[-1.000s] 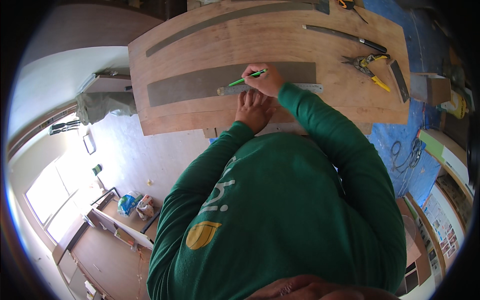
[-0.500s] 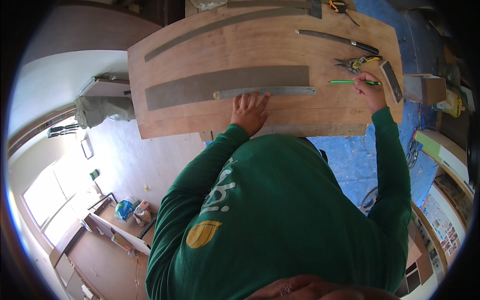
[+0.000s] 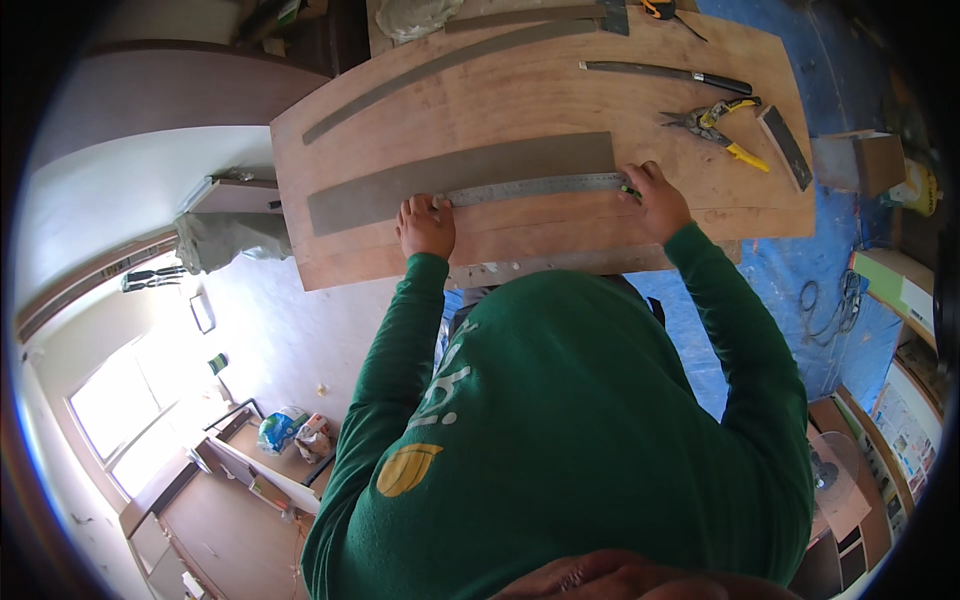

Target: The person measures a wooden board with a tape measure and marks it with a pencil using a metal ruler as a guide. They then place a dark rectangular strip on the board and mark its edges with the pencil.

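Observation:
A metal ruler (image 3: 530,188) lies along the near edge of a wide grey-brown strip (image 3: 460,178) on the wooden board. My left hand (image 3: 427,228) is closed at the ruler's left end, its fingertips pinching that end. At the other end, my right hand (image 3: 660,203) is closed around a green pencil (image 3: 630,191), mostly hidden by the fingers; those fingers also reach the ruler's right tip. Yellow-handled snips (image 3: 710,122) lie with handles spread beyond my right hand.
The wooden board (image 3: 540,105) also bears a long narrow strip (image 3: 450,80), a black-handled blade tool (image 3: 665,74), a dark block (image 3: 785,148) and an orange-black tape measure (image 3: 660,9). Blue sheeting (image 3: 770,290) covers the floor, with a cardboard box (image 3: 860,162) at right.
My right hand has come left with the pencil, from beside the snips to the ruler's right end. My left hand has slid from the ruler's middle to its left end. The snips' handles now stand apart.

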Demonstrator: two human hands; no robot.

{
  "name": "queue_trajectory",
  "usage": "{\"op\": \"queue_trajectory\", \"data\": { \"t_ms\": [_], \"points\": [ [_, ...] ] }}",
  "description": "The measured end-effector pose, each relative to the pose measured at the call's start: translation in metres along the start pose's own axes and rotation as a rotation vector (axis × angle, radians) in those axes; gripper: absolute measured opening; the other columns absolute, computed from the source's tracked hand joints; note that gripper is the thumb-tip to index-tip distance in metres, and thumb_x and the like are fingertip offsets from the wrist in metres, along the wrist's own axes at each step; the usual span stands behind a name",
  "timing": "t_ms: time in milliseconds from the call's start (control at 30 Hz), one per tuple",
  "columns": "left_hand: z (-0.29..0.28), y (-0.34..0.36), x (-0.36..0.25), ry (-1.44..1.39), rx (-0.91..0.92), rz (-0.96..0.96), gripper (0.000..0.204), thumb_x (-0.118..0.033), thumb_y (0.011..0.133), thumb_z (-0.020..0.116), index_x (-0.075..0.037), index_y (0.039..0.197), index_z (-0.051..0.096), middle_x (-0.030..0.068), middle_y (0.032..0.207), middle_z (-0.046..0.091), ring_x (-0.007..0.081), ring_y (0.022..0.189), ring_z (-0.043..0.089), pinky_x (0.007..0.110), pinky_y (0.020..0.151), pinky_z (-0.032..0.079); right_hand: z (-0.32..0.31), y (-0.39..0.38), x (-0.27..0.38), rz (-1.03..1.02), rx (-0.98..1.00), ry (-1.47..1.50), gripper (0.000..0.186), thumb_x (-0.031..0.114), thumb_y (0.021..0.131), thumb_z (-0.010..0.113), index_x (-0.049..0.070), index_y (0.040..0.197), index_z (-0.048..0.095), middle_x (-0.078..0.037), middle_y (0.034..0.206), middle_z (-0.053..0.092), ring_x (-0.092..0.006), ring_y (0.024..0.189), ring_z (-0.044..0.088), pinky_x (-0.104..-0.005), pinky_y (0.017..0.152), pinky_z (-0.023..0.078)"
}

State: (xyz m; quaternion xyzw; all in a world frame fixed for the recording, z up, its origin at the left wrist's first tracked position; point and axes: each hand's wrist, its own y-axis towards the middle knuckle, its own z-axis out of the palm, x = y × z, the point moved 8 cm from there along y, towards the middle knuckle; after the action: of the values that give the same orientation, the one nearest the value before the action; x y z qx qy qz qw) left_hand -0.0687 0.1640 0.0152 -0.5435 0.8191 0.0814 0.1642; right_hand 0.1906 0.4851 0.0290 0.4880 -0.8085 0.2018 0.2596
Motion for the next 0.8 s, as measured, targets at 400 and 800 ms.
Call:
{"op": "queue_trajectory", "data": {
  "t_ms": [400, 800],
  "points": [
    [-0.010, -0.014, 0.008, -0.243, -0.015, 0.110, 0.009, -0.016, 0.091, 0.067, -0.007, 0.091, 0.064, 0.0127, 0.093, 0.065, 0.0345, 0.090, 0.064, 0.047, 0.080, 0.051, 0.000, -0.014, -0.005, 0.042, 0.099, 0.113, 0.026, 0.006, 0.082, 0.072, 0.002, 0.102, 0.056, -0.017, 0.100, 0.063, -0.0424, 0.090, 0.065, -0.0475, 0.079, 0.053],
    [-0.119, 0.051, -0.052, -0.543, -0.224, 0.097, 0.021, -0.017, 0.090, 0.077, -0.003, 0.103, 0.069, 0.0121, 0.098, 0.071, 0.0220, 0.089, 0.069, 0.035, 0.081, 0.055, -0.035, 0.031, -0.014, 0.279, 0.216, 0.708, 0.011, 0.011, 0.093, 0.070, 0.002, 0.099, 0.068, 0.003, 0.083, 0.062, -0.0076, 0.075, 0.054, -0.0270, 0.068, 0.045]
  ]
}}
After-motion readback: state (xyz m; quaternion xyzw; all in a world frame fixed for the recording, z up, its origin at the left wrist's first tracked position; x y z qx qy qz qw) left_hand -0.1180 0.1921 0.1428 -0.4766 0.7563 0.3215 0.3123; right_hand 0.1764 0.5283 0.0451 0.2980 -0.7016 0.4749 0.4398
